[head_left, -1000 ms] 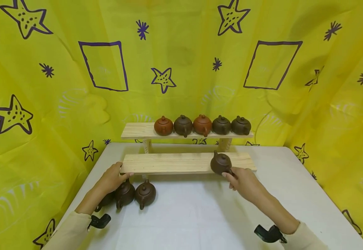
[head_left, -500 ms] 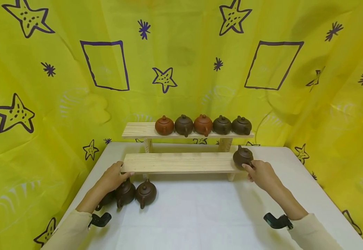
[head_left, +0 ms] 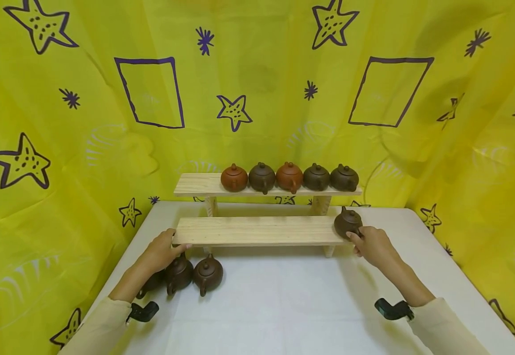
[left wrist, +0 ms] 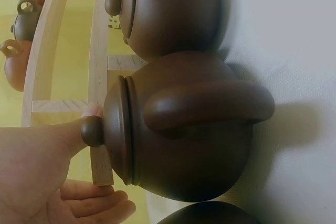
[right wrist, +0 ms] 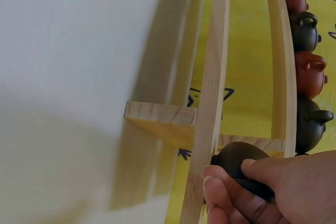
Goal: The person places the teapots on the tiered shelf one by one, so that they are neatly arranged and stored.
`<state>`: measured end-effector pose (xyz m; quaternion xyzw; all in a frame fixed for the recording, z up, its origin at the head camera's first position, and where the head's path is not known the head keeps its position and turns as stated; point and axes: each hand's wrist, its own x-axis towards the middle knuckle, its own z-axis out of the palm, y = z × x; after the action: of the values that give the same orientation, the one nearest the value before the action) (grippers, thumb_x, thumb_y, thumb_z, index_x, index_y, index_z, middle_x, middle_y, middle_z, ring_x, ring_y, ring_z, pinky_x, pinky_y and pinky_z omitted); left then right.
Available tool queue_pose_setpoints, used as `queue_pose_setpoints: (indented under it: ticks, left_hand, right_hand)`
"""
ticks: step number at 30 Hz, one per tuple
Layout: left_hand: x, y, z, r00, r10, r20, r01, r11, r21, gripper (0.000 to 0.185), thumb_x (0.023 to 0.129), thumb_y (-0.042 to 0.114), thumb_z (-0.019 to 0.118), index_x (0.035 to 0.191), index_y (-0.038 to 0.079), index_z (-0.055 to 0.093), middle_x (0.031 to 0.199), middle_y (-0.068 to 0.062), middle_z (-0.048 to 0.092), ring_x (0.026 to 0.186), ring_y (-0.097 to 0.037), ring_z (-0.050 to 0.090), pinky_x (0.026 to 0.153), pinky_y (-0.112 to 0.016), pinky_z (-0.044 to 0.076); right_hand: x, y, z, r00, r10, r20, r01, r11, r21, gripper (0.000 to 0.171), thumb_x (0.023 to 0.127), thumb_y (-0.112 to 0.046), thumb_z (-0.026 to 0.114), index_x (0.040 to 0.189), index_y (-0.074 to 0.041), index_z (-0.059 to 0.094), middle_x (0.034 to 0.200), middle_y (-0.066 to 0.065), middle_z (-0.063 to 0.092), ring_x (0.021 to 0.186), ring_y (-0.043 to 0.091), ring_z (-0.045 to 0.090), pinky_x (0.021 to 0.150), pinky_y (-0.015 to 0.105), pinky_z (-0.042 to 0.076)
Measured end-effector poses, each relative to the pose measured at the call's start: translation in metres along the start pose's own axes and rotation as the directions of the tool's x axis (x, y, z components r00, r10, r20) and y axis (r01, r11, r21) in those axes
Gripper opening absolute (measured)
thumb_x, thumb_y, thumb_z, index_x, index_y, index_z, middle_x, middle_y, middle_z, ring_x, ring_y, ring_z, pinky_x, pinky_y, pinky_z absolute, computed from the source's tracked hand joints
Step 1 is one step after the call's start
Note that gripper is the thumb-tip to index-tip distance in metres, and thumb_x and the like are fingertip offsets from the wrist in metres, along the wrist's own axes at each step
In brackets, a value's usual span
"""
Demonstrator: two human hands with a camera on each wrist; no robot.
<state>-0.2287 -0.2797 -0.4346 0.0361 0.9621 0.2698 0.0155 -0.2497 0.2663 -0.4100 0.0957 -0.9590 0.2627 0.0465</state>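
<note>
A dark brown teapot (head_left: 348,222) stands at the right end of the lower wooden shelf (head_left: 257,230). My right hand (head_left: 371,243) pinches its handle; the right wrist view shows the fingers (right wrist: 236,195) curled round the teapot (right wrist: 239,161). My left hand (head_left: 162,249) holds the left end of that shelf, thumb on top of the board. Dark teapots (head_left: 207,274) sit on the white table (head_left: 284,305) under the left hand, and one teapot (left wrist: 184,124) fills the left wrist view beside the left hand (left wrist: 47,182).
Several teapots, orange and dark brown (head_left: 289,177), line the upper shelf (head_left: 195,185). A yellow cloth with purple stars and squares (head_left: 84,123) hangs behind and on both sides. The table edge runs close on the left and right.
My right hand carried the dark teapot from the middle right of the lower shelf to its right end. The left hand has stayed at the shelf's left end.
</note>
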Motion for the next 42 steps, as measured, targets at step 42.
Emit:
queue_pose_setpoints:
  ticks: [42]
  left_hand:
    - [0.002,0.0,-0.004,1.0,0.011,0.018,-0.011,1.0,0.013,0.071,0.103,0.032,0.071,0.137,-0.023,0.042,0.131,-0.042,0.056,0.114,-0.047,0.06,0.097,-0.06,0.049]
  right_hand:
    - [-0.035,-0.129,0.144,0.907,-0.195,0.373,0.128,0.972,0.195,0.059,0.107,-0.048,0.059,0.06,-0.012,0.061,0.051,-0.007,0.051,0.05,0.009,0.045,0.055,0.026,0.043]
